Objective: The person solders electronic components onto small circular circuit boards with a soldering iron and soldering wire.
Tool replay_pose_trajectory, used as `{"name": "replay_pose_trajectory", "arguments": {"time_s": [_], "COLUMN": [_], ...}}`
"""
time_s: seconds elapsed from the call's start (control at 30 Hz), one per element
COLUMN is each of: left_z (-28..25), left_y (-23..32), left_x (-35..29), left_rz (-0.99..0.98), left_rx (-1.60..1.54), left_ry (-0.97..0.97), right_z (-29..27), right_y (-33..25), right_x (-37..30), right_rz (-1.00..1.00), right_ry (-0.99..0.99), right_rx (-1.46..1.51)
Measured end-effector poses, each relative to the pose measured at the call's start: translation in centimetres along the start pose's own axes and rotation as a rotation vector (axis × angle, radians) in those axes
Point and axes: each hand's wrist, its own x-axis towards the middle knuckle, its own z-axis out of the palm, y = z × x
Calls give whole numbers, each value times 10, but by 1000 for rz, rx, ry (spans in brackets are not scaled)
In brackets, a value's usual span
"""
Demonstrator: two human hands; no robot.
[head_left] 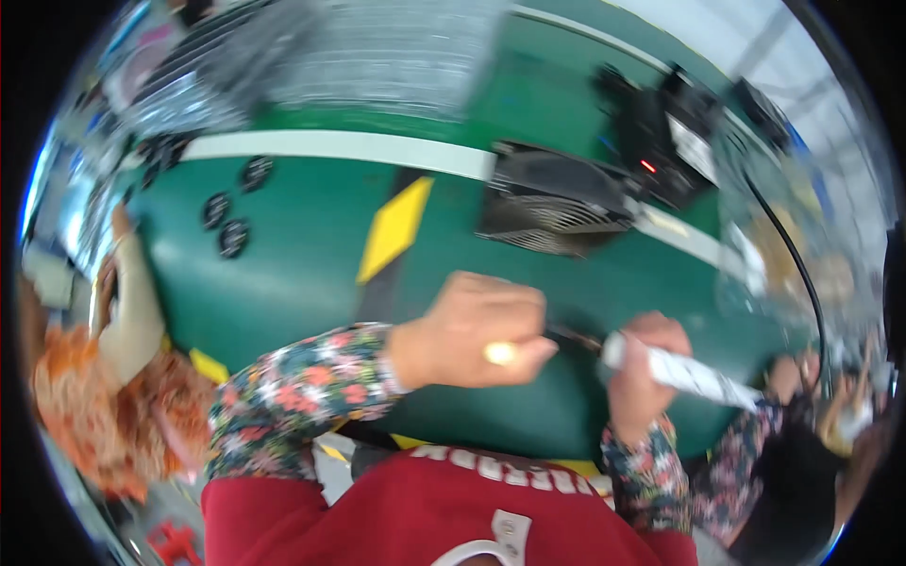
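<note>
My left hand is closed, over the middle of the green table. Its fingers curl out of sight, and a small dark part shows at their right side; I cannot make out what it is. A yellow spot shows near the thumb. My right hand wraps around a white-wrapped screwdriver, which lies slantwise in the grip. The thin dark tip of the tool points left and ends close to my left fingers. Whether the tip touches the part held there is blurred.
Several small black wheel-like parts lie at the left. Beyond the hands stand a black box with a curved grille and a black device with a red light. Plastic-covered trays fill the back. A black cable hangs right. People work on both sides.
</note>
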Motion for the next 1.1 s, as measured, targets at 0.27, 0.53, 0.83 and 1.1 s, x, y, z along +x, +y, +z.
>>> {"name": "replay_pose_trajectory", "arguments": {"time_s": [0.27, 0.53, 0.83, 1.1], "left_z": [1, -1, -9, -10], "left_y": [4, 11, 12, 14], "left_x": [10, 11, 11, 10], "left_rz": [-80, -82, -122, -107], "left_rx": [-105, -173, -156, -154], "left_ry": [-54, 52, -16, -7], "right_z": [-15, -9, -3, -3], "right_y": [-16, -27, -33, -37], "right_x": [8, 11, 11, 10], "right_rz": [108, 66, 115, 147], "right_ry": [-122, -187, -210, -222], "right_rx": [-90, -134, -148, -170]}}
